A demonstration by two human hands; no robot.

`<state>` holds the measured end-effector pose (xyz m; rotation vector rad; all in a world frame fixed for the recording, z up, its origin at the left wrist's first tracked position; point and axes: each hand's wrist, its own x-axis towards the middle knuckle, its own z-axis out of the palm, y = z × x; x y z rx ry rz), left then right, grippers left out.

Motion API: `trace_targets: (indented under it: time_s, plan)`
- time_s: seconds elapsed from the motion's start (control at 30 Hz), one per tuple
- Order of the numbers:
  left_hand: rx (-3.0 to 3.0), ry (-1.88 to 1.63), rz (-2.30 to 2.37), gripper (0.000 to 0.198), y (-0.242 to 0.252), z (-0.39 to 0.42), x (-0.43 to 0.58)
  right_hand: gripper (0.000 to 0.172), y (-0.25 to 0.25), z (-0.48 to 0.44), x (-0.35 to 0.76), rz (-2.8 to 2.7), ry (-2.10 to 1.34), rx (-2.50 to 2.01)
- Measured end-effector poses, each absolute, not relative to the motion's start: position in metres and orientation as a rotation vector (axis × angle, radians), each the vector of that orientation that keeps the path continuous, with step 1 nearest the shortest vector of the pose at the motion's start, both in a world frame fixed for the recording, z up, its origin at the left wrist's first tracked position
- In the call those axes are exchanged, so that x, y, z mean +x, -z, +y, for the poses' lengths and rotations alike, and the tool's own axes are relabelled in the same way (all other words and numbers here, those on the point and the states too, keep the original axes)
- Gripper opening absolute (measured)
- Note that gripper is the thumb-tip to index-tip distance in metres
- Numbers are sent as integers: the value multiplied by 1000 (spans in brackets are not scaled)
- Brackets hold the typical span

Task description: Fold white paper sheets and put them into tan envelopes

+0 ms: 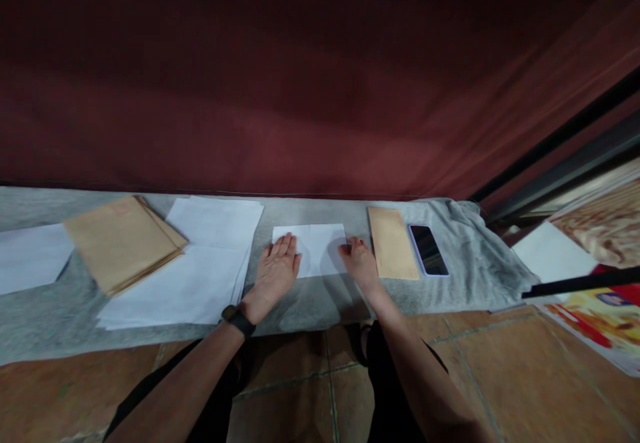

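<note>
A white sheet of paper [321,246], with a faint crease near its middle, lies flat on the grey cloth in front of me. My left hand [280,257] rests over its left side, fingers stretched out, and a dark watch is on that wrist. At the paper's right edge is my right hand [359,261], its fingers bent and its thumb on the sheet. What lies under the bent fingers is partly hidden. Just right of that hand lies a single brown envelope [393,243].
A phone [429,249] lies right of the envelope. To the left are a stack of white sheets [200,283], overlapping brown envelopes [120,239] and more white paper [33,256]. The grey cloth [310,306] covers a narrow bench against a dark red fabric wall [280,136]. Black bars [560,136] stand at right.
</note>
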<state>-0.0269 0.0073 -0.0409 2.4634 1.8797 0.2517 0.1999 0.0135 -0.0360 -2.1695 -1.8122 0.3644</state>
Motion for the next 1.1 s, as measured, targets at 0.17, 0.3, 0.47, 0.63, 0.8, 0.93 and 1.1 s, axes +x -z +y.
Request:
trace_targets:
  time_s: [0.17, 0.3, 0.47, 0.63, 0.8, 0.93, 1.1]
  plan:
    - [2466, -300, 1882, 54, 36, 13, -25, 11, 42, 21, 203, -1666, -587, -2059]
    - [2375, -440, 1875, 54, 37, 22, -27, 9, 44, 28, 209, -1654, -662, -1890]
    - [2140, -947, 1734, 65, 31, 43, -38, 22, 32, 34, 228, -1524, -993, -1400]
    - [1563, -960, 1372, 57, 17, 45, -43, 34, 16, 38, 245, -1401, -1097, -1270]
    - [1133, -751, 1133, 37, 2, 25, -35, 32, 13, 42, 241, -1401, -895, -1414]
    - [976, -852, 1225, 33, 8, 16, -31, 36, 13, 39, 231, -1491, -509, -1573]
    - [1037, -950, 1320, 40, 28, 15, -32, 43, 24, 28, 202, -1797, -337, -1528]
